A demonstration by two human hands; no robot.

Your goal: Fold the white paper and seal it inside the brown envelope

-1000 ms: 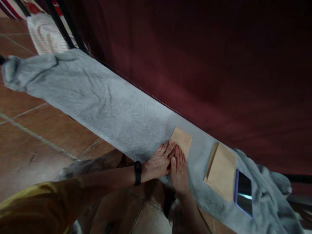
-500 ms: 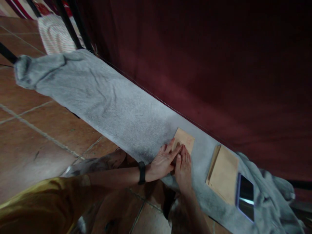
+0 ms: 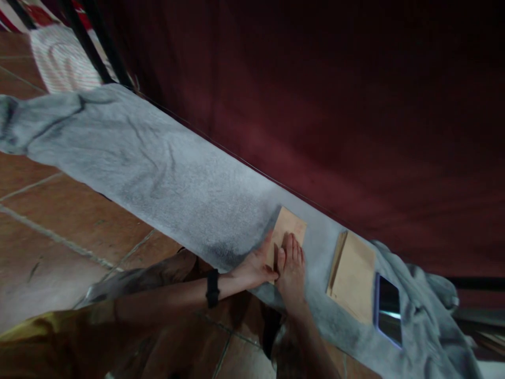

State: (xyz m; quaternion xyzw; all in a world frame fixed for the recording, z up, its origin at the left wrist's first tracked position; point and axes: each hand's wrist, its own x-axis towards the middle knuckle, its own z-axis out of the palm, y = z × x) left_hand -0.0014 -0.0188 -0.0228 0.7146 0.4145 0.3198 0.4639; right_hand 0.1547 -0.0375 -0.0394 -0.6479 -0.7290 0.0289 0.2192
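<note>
A small brown paper envelope point(image 3: 291, 225) lies on a grey cloth point(image 3: 165, 168) spread over a long narrow surface. My right hand point(image 3: 291, 268) lies flat on the envelope's near half, fingers together and stretched out. My left hand point(image 3: 256, 263), with a black band at the wrist, rests at the envelope's left edge; its thumb points up along that edge and its fingers slip under my right hand. A stack of larger brown envelopes point(image 3: 353, 276) sits to the right, apart from both hands.
A phone point(image 3: 389, 310) lies face up right of the stack, overlapping its edge. A dark red curtain point(image 3: 335, 105) hangs behind the surface. The cloth bunches up at the far right point(image 3: 434, 316). Terracotta floor tiles point(image 3: 59, 221) lie to the left.
My left hand has pulled back off the top of the envelope to its left edge. My right hand has stayed flat on it. The view shifted slightly.
</note>
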